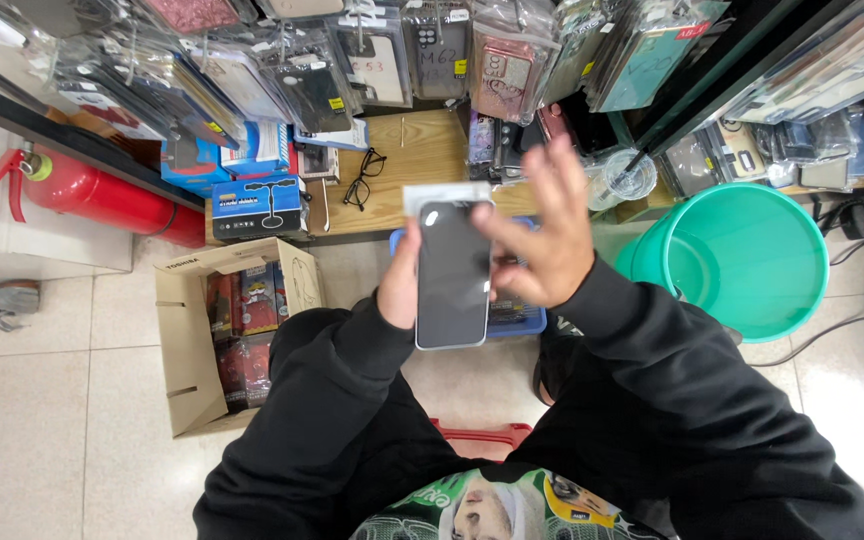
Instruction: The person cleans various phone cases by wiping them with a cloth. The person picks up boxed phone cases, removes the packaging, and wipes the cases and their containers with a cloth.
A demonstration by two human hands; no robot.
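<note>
The phone (453, 272) stands roughly upright in view, long axis running near-to-far, screen dark and facing the camera, held over a blue tray (522, 322) on the floor. The left hand (400, 285) clamps it from the left edge & behind, thumb on the side. The right hand (542, 230) is just as near, fingers spread apart, fingertips resting on the phone's right edge, not closed round it. A pale strip (447, 193), prob. packaging, sticks out past the far end. Green bucket (752, 260) sits at right.
</note>
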